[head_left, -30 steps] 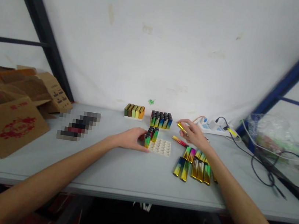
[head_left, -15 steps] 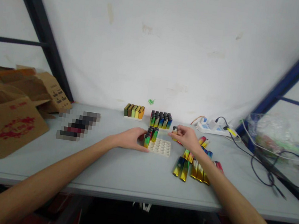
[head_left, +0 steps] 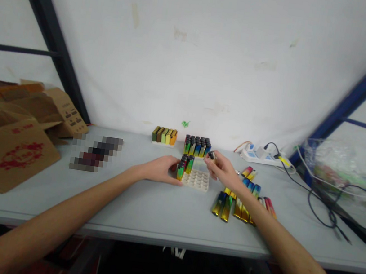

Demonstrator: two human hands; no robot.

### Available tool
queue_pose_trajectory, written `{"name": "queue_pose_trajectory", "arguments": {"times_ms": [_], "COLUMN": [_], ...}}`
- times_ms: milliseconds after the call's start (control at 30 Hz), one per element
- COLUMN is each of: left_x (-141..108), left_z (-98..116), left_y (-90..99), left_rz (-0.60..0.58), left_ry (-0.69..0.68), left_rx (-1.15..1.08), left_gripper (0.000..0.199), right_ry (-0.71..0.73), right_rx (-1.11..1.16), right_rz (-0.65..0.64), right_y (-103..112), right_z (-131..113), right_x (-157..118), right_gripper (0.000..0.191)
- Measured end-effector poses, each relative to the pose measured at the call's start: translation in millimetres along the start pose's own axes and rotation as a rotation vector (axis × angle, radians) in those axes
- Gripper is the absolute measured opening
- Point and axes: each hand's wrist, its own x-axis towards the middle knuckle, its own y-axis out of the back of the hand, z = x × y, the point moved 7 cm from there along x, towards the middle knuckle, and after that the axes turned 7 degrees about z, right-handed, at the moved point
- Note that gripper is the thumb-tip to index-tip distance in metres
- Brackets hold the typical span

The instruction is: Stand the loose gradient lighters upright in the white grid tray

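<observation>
Right hand (head_left: 222, 169): grip pinched, thumb and fingers on one lighter (head_left: 212, 155). Dark top projects past the fingertips, up and leftward; most of the body is hidden in the fingers. It sits by the far right corner of the white tray (head_left: 200, 181), apparently raised; clearance unclear.

Left hand (head_left: 161, 169): grip curved around the tray's left end, thumb at the near edge, other fingertips hidden behind the standing lighters (head_left: 190, 165). Cannot tell how firmly it presses. The tray's cups to the right are bare.

Handling (judged): lighter light and rigid, glossy skin probably slick; best held by the flat sides at mid-body, off the top mechanism. Standing ones may tip if knocked.

Right of tray, partly under the right forearm: loose lighters (head_left: 226, 208) lying flat on the counter (head_left: 145, 213), metallic gold, blue, green, red. Behind tray, against the wall: black-topped block (head_left: 197, 147), and left of it a yellow-toned block (head_left: 164, 136). Farther out: power strip (head_left: 250, 156) right, cardboard box (head_left: 10, 156) left.
</observation>
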Motion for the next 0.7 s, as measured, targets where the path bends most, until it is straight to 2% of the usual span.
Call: {"name": "queue_pose_trajectory", "arguments": {"times_ms": [367,533,700], "left_x": [-0.1,0.2,0.3], "left_z": [-0.6,-2.6,-1.4], "left_y": [-1.3,-2.7,-2.5], "left_rz": [-0.011,-0.011,-0.014], "left_ry": [0.004,0.006,0.004], "left_rx": [-0.007,-0.008,-0.014], "left_gripper": [0.064,0.066,0.065], "right_ry": [0.001,-0.059,-0.044], "right_rx": [-0.316,-0.413,-0.423], "right_rz": [0.168,0.234,0.210], "right_y": [-3.9,2.2,2.2], "right_z": [-6.3,-4.6,-5.3], "right_x": [-2.4,-2.9,-2.7], "right_gripper": [0.054,0.045,0.039]}}
